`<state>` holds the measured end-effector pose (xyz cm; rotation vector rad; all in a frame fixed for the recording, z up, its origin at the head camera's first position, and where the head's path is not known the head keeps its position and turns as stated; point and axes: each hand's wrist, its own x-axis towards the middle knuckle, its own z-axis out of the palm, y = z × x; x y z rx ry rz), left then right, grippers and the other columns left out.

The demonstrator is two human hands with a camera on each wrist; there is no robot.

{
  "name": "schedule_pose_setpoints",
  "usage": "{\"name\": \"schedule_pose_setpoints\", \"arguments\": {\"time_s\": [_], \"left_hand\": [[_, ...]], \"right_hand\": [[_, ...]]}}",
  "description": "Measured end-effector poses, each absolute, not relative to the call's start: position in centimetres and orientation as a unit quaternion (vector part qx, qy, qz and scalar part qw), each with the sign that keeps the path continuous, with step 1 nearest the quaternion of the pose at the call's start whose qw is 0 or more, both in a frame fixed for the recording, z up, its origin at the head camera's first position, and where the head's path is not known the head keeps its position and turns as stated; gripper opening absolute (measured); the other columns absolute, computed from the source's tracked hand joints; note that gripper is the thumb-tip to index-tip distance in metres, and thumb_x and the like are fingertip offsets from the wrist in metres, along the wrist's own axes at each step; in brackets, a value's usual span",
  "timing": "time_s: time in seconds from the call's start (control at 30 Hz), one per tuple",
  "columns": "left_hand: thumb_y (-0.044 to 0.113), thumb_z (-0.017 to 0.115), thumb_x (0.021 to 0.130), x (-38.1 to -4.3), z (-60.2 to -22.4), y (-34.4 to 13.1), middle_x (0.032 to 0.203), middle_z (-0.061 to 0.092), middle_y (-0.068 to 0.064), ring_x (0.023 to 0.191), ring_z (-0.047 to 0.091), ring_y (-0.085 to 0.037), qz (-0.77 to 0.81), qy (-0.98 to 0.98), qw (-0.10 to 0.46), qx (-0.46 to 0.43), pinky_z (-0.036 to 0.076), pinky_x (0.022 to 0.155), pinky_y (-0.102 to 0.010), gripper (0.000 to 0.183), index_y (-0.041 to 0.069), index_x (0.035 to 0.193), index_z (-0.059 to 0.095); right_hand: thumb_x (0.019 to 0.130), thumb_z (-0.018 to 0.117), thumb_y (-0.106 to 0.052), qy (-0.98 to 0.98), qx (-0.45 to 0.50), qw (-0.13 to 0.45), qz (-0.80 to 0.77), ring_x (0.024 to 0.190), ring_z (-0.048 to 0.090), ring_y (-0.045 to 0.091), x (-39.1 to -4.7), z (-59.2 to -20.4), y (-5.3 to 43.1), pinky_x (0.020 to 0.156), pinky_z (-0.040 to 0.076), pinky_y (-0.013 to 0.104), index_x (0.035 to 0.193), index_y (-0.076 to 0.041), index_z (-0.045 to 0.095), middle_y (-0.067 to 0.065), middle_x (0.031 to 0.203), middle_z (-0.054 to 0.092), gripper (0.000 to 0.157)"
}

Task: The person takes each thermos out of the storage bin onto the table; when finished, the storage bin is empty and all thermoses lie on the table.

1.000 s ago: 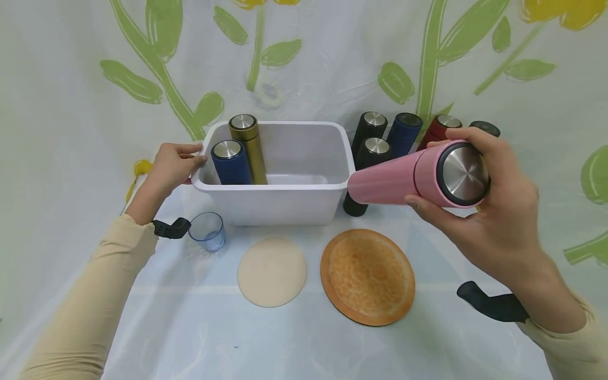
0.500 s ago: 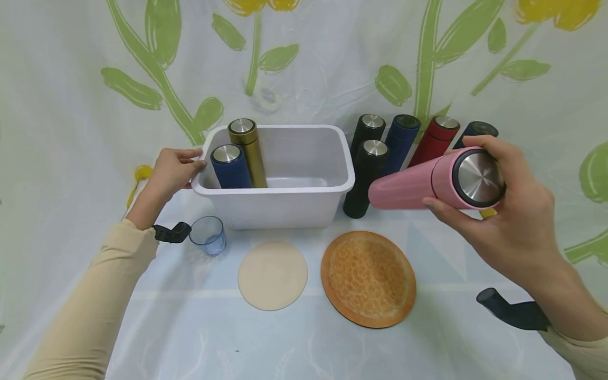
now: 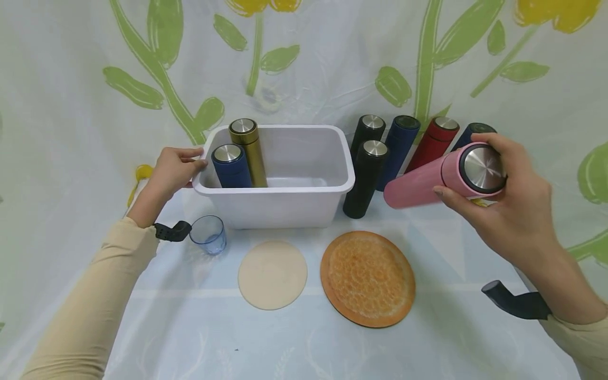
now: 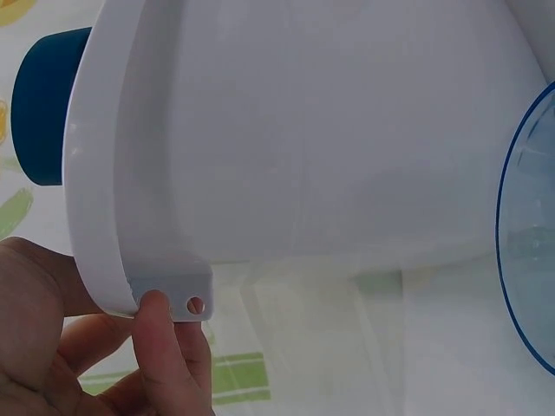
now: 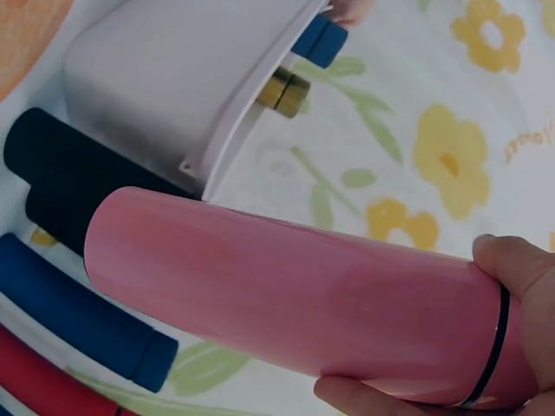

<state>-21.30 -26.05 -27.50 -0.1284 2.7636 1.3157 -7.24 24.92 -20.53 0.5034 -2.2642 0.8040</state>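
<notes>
A pink thermos flask (image 3: 418, 182) with a steel-topped lid hangs tilted above the table at the right, its base toward the left. My right hand (image 3: 520, 216) grips it near the lid end; the right wrist view shows the pink body (image 5: 286, 286) between thumb and fingers. At the left, my left hand (image 3: 172, 171) pinches the rim corner of a white plastic bin (image 3: 280, 190); in the left wrist view a finger presses on a small tab with a hole (image 4: 196, 305). Inside the bin's left end are a gold flask (image 3: 256, 161) and a blue flask (image 3: 234, 173).
Right of the bin stand two black flasks (image 3: 364, 179), a blue flask (image 3: 398, 150), a red flask (image 3: 429, 142) and a dark blue one (image 3: 467, 134), partly hidden. A clear blue glass (image 3: 209, 237), a cream disc (image 3: 272, 275) and a round brown bread-like mat (image 3: 368, 279) lie in front.
My right hand has carried the pink flask to the right, away from the bin, uncovering more of the black and red flasks. The left hand keeps its place on the rim.
</notes>
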Motion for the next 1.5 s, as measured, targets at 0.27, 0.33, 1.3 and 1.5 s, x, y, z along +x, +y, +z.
{"name": "schedule_pose_setpoints", "arguments": {"time_s": [0.27, 0.33, 1.3, 1.5], "left_hand": [[0.018, 0.057, 0.101, -21.5, -27.8, -26.1, 0.135, 0.053, -0.031, 0.105, 0.059, -0.036, 0.426, 0.903, 0.033, -0.038, 0.056, 0.061, -0.019, 0.051, 0.000, 0.148, 0.045], [0.019, 0.057, 0.101, -21.5, -27.8, -26.2, 0.134, 0.054, -0.031, 0.105, 0.058, -0.036, 0.425, 0.904, 0.033, -0.039, 0.056, 0.061, -0.019, 0.051, 0.000, 0.148, 0.046], [0.019, 0.057, 0.102, -21.3, -27.4, -26.1, 0.136, 0.053, -0.031, 0.106, 0.056, -0.037, 0.424, 0.904, 0.034, -0.047, 0.054, 0.061, -0.018, 0.050, 0.002, 0.148, 0.046], [0.019, 0.057, 0.102, -21.3, -27.5, -26.2, 0.137, 0.052, -0.030, 0.107, 0.057, -0.038, 0.425, 0.903, 0.039, -0.046, 0.055, 0.063, -0.020, 0.051, 0.003, 0.149, 0.045]], "right_hand": [[0.057, 0.089, 0.016, -0.882, 0.175, 0.318, 0.299, 0.105, 0.050, -0.006, -8.4, -21.3, 25.7, 0.078, 0.041, 0.001, 0.139, 0.000, 0.051, 0.014, 0.125, 0.059, 0.092], [0.058, 0.090, 0.015, -0.885, 0.173, 0.314, 0.298, 0.105, 0.050, -0.006, -8.5, -21.5, 25.9, 0.078, 0.041, 0.001, 0.140, -0.001, 0.051, 0.014, 0.125, 0.059, 0.092], [0.081, 0.084, -0.015, -0.911, 0.115, 0.221, 0.329, 0.104, 0.054, 0.015, -14.0, -25.3, 27.9, 0.076, 0.038, 0.002, 0.143, -0.004, 0.044, 0.019, 0.125, 0.059, 0.074], [0.084, 0.083, -0.019, -0.919, 0.095, 0.189, 0.333, 0.112, 0.054, 0.040, -15.0, -26.3, 27.9, 0.074, 0.036, 0.001, 0.144, -0.002, 0.041, 0.023, 0.129, 0.056, 0.075]]}}
